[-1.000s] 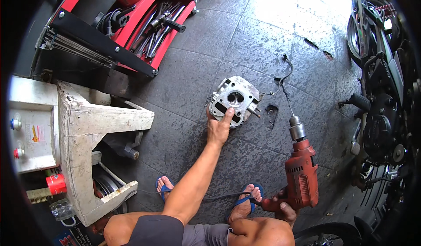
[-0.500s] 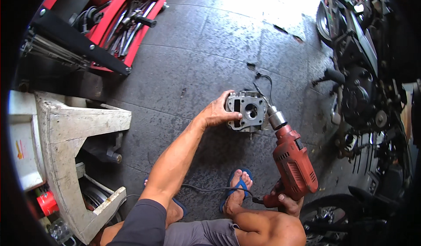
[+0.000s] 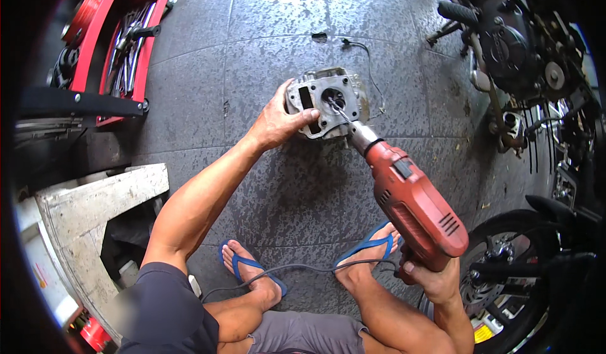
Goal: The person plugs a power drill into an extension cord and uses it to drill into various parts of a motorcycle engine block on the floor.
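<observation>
My left hand [image 3: 281,122] is wrapped around the left side of a grey metal engine cylinder head [image 3: 319,90], its thumb on the flat face. The cylinder head is tilted so that its face and round bore point up toward me. In my right hand [image 3: 435,279] is a red corded power drill [image 3: 416,206], held by its handle. A thin bit [image 3: 340,110] runs from the drill's chuck [image 3: 364,137] into the bore; where the tip touches inside is hard to make out. The trigger finger is mostly hidden behind the handle.
A black cord [image 3: 303,267] crosses between my sandalled feet to the drill. A short cable [image 3: 369,64] lies beyond the cylinder head. Red tool trolley [image 3: 95,45] far left, worn white wooden stand [image 3: 107,187] nearer left. A partly stripped motorcycle [image 3: 505,45] and a wheel [image 3: 505,272] fill the right.
The drill has swung left and its bit has gone from beside the cylinder head into the bore. The cylinder head is tilted more toward me. The view has also shifted.
</observation>
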The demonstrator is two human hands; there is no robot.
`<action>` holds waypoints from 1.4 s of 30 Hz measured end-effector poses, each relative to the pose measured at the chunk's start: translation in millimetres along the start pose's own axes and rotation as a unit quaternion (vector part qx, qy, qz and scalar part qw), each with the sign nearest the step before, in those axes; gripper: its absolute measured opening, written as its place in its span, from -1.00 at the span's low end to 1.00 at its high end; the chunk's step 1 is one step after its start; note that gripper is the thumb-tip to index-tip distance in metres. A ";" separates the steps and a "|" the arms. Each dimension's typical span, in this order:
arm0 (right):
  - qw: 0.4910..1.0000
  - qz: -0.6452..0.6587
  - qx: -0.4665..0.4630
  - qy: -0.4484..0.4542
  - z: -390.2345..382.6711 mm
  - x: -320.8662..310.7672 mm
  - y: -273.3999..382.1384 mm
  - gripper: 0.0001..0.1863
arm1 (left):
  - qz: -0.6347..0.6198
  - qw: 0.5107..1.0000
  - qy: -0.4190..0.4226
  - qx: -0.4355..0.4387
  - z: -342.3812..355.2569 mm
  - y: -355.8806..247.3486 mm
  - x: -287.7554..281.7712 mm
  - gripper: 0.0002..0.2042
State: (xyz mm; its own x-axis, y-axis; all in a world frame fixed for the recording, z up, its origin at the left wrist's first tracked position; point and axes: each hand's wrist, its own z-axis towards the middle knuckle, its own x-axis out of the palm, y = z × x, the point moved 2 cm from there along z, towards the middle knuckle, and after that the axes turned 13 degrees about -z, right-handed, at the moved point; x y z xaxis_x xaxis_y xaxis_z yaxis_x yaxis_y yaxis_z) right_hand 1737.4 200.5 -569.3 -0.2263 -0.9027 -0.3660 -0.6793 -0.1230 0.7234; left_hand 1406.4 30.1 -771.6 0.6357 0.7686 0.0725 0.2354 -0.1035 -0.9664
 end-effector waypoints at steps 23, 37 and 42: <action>0.984 -0.174 -0.029 0.025 3.3 23.6 84.4 -0.59 | 0.054 0.994 -0.095 0.023 4.2 22.0 6.1 0.04; 0.996 -0.058 0.030 0.058 1.4 29.6 96.2 -0.38 | -0.035 0.990 -0.130 0.033 -7.4 29.7 5.7 0.10; 0.996 -0.056 0.018 0.072 9.0 22.9 92.4 -0.42 | -0.026 0.989 -0.139 0.038 -7.7 23.6 3.6 0.05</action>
State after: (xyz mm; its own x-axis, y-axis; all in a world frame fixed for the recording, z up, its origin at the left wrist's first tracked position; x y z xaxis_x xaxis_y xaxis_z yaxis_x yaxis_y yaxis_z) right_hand 1663.2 172.1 -516.2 -0.0466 -0.9344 -0.3533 -0.7200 -0.2137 0.6603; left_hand 1419.9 25.6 -792.2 0.3938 0.9170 0.0629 0.2004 -0.0189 -0.9795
